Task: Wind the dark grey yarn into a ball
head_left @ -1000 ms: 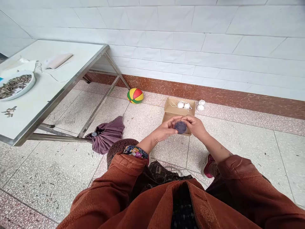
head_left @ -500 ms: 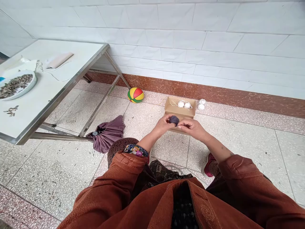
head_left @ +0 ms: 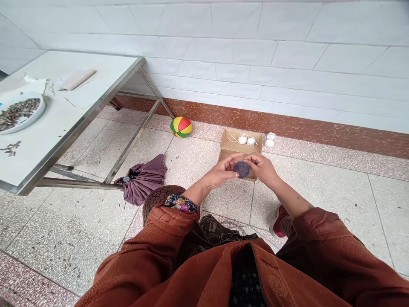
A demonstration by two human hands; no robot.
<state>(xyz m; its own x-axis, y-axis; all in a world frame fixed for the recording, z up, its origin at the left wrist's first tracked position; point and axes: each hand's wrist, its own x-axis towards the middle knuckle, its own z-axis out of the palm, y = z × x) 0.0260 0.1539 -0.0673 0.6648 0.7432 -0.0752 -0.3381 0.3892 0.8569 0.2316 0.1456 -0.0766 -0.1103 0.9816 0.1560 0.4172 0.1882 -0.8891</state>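
A small ball of dark purple yarn (head_left: 242, 169) is held over the open cardboard box (head_left: 225, 147). My left hand (head_left: 221, 173) cups it from the left, thumb at the near side and fingers round the far side. At the ball's far right edge, the fingers of my right hand (head_left: 264, 169) are pinched against the yarn; a loose strand is too fine to make out. In the back part of the box lie two balls of white yarn (head_left: 246, 140) with loose ends. Two more white yarn balls (head_left: 270, 140) rest on the floor just right of the box.
A colourful ball (head_left: 181, 127) lies by a leg of the white table (head_left: 105, 68) on the left. On that table are a plate (head_left: 41, 111) of seed-like pieces and a rolled beige item (head_left: 78, 79). A purple gathered cloth (head_left: 145, 179) lies near a round brown seat (head_left: 159, 198).
The yarn ball has come nearer and slightly right, turned so more of it shows. My right hand has shifted from its near right side to its far right edge.
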